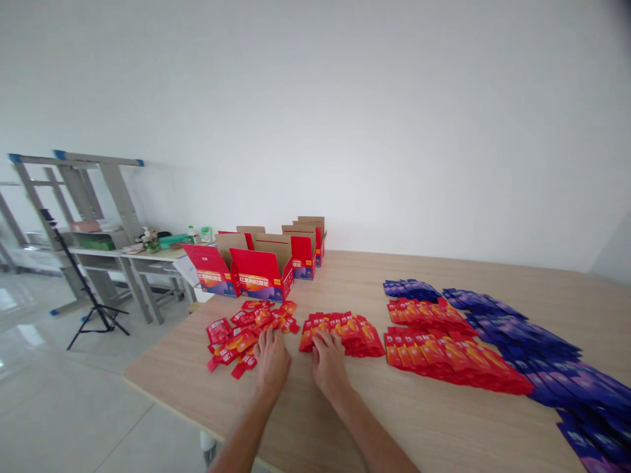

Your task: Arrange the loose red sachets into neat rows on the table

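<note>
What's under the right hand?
The right hand overlaps the near left part of the row of red sachets. Their printed fronts show beyond it; whatever lies directly beneath the hand is covered.

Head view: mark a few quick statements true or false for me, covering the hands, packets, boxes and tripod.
1. The left hand is at the loose red packets. True.
2. The red boxes stand with flaps raised. True.
3. The right hand is inside a box. False: it is at the left end of a row of red packets.
4. The blue packets lie left of the red ones. False: they lie toward the picture's right edge.
5. The tripod stands on the floor. True.
</note>
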Demonstrator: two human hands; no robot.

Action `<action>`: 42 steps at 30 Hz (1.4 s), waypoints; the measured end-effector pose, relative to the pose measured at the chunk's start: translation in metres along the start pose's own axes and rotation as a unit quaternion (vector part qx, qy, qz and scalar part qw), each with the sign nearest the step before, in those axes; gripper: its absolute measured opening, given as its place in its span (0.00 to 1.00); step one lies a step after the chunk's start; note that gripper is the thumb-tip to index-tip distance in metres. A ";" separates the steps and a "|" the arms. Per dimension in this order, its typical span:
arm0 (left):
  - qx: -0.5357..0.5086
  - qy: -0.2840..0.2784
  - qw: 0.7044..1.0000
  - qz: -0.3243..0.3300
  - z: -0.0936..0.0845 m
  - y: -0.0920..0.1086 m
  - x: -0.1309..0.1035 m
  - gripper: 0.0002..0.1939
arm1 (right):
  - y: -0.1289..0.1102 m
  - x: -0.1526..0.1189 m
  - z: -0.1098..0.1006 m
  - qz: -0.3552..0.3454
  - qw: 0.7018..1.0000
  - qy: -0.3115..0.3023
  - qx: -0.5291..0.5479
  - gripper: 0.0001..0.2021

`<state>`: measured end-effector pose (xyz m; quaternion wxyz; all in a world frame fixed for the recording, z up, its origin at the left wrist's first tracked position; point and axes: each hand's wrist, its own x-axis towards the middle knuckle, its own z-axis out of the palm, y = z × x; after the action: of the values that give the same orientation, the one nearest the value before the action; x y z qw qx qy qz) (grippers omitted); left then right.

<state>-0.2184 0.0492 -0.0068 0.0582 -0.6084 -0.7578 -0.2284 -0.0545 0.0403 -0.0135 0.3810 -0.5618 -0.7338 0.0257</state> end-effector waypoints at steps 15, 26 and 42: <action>0.072 -0.014 0.989 -0.126 -0.017 -0.054 0.011 0.23 | -0.061 -0.011 0.055 -0.036 0.996 -0.056 0.060 0.20; 0.006 0.045 0.998 -0.038 -0.029 -0.033 -0.004 0.23 | -0.048 -0.008 0.050 -0.027 0.989 0.000 0.149 0.18; -0.411 0.091 0.889 0.180 0.009 0.005 -0.010 0.23 | -0.027 0.000 0.003 0.291 0.782 0.035 0.549 0.26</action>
<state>-0.2095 0.0451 -0.0173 -0.0880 -0.6802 -0.4649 -0.5598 -0.0783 0.0313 -0.0031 0.6250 -0.4448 -0.3830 0.5146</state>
